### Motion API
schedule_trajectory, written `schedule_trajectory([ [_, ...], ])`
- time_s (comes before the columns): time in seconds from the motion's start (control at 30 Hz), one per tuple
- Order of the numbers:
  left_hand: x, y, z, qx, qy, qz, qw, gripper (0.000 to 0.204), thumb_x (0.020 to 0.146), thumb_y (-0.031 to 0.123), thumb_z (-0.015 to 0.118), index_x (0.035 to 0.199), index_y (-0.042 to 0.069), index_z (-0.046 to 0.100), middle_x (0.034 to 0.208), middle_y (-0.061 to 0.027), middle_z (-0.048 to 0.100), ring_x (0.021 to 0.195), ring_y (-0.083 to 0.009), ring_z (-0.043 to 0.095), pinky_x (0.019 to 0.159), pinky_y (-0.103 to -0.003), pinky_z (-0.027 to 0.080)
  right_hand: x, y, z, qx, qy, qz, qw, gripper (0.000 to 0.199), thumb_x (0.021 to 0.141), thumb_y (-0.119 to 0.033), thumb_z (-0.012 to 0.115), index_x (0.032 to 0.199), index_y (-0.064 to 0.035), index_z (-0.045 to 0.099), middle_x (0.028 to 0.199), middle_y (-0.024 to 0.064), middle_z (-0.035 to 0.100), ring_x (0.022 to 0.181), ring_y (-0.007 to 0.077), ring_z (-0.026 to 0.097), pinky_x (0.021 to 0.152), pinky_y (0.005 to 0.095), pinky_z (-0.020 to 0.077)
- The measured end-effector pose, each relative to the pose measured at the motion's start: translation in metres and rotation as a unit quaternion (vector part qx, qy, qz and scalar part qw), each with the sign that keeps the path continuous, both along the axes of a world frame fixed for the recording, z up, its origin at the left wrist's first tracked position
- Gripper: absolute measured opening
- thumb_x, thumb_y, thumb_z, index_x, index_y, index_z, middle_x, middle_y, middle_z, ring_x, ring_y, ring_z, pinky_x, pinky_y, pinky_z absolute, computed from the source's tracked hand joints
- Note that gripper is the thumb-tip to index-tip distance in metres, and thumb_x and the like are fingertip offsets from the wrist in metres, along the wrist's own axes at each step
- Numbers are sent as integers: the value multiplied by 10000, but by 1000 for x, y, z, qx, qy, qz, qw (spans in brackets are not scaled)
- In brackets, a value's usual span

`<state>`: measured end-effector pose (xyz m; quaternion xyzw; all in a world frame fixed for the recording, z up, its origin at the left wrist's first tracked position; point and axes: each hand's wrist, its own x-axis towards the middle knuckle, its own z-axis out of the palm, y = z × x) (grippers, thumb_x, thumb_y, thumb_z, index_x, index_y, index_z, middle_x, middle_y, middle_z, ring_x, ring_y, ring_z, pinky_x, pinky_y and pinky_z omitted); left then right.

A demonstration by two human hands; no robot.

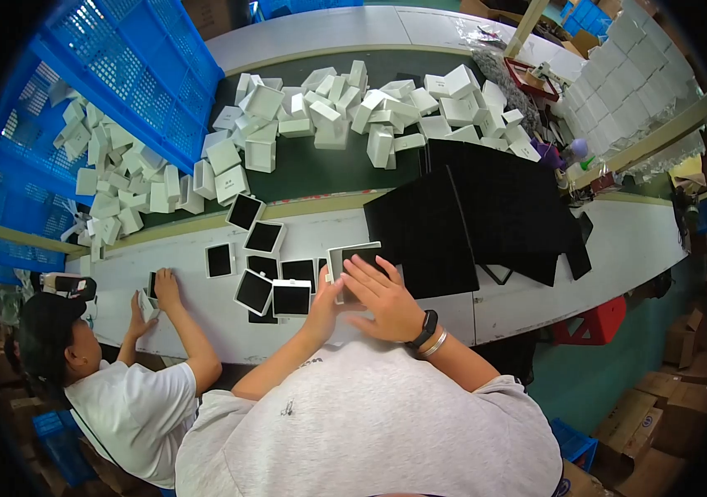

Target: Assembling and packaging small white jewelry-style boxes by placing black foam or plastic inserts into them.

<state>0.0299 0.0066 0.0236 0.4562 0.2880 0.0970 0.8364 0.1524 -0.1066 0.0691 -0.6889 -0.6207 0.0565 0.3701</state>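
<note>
My left hand (322, 311) grips the lower left edge of a small white box (334, 262). Inside that box a black insert (360, 253) shows, partly covered by my right hand (388, 301). The right hand's fingers lie stretched out across the insert, with the palm down over the box's near side. Just left of my hands, several white open boxes (291, 313) with black inserts sit on the white table (420, 319). Large black foam-like sheets (421, 236) lie directly right of the held box, some overlapping.
Many white boxes (333, 132) lie heaped on the green belt (312, 161) beyond the table. Blue crates (134, 70) stand at the far left. A co-worker (126, 398) on my left handles a white box. Stacked white packs (631, 70) rise far right; a red stool (593, 323) stands below.
</note>
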Motion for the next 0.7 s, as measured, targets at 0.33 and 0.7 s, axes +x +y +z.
schedule_trajectory([
  [0.33, 10, -2, -2, 144, -25, 44, 988, 471, 929, 180, 573, 1303, 52, 317, 1140, -89, 547, 1010, -167, 571, 803, -307, 521, 10, -14, -31, -15, 392, -219, 893, 387, 765, -64, 734, 1111, -2, 573, 1039, 80, 572, 872, 159, 578, 774, 268, 486],
  [0.7, 18, -14, -1, 64, -107, -13, 992, 401, 981, 225, 491, 1265, 62, 259, 1169, -110, 509, 1049, -159, 544, 846, -307, 491, -7, 4, -24, 139, 553, -248, 784, 133, 856, -84, 656, 912, -2, 566, 1063, 94, 509, 844, 211, 554, 771, 299, 462],
])
